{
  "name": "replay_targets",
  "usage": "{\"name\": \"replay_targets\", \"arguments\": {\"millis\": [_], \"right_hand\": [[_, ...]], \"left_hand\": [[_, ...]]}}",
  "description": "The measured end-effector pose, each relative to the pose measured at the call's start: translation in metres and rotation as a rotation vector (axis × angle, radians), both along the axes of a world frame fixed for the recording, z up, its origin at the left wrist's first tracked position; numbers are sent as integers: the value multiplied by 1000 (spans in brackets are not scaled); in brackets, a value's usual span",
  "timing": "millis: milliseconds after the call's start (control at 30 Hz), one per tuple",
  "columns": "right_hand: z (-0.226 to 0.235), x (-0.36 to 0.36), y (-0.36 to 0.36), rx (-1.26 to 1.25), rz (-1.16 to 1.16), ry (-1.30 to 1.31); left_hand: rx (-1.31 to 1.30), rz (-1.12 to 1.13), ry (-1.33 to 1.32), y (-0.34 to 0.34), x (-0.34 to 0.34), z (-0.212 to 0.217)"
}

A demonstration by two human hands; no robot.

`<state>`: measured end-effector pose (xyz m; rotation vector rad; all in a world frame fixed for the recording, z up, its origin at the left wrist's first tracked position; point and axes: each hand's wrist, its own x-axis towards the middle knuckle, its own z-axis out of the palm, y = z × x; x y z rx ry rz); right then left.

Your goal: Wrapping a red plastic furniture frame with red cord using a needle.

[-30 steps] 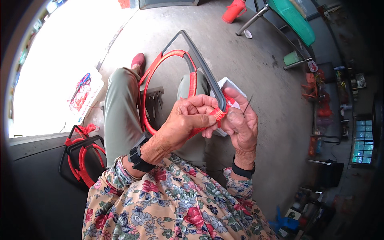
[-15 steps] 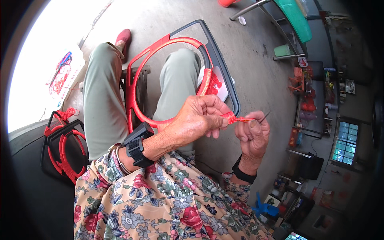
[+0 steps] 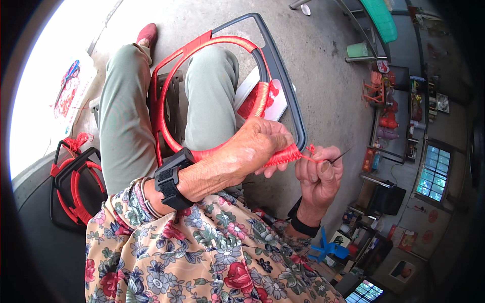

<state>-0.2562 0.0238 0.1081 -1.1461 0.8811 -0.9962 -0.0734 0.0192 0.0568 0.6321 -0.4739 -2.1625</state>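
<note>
- a dark grey angular frame (image 3: 280,65) is held above the lap, its far corner pointed away from the body; a round ring (image 3: 160,111) is set within it, wrapped for most of its length in glossy red cord, with a short dark stretch left bare at the upper right.
- a red-wrapped bar (image 3: 284,155) is gripped by the left hand (image 3: 252,149), its fingers curled around it close to the frame's lower right corner.
- a thin red strand (image 3: 309,158) is stretched from the end of that bar to the right hand (image 3: 321,174).
- a slim dark needle-like tool (image 3: 341,155) is pinched between the right hand's thumb and fingers, its point directed to the upper right; whether the strand is threaded through it cannot be told.
- the right knee, in grey-green trousers (image 3: 212,96), is seen through the ring.
- a white container (image 3: 244,91) with red material in it is partly covered by the frame, just beside that knee.
- black straps are worn on the left wrist (image 3: 172,187) and right wrist (image 3: 305,228).
- blue-handled scissors (image 3: 74,69) are laid on red cord at the far left.
- more red-wrapped frames (image 3: 77,187) are rested below them, left of the lap.
</note>
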Motion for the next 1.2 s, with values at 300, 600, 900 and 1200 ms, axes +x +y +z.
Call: {"name": "replay_targets", "arguments": {"millis": [300, 600, 900, 1200], "right_hand": [[4, 10, -1, 140, -56, -28], [13, 25, 2, 313, -249, 462], [6, 30, 5, 330, -285, 336], [2, 32, 6, 299, -247, 318]], "left_hand": [[-59, 41, 155, 9, 5, -8], [-98, 175, 38, 25, -4, -10], [-551, 349, -387, 31, 8, -14], [-784, 469, -573, 33, 11, -26]]}}
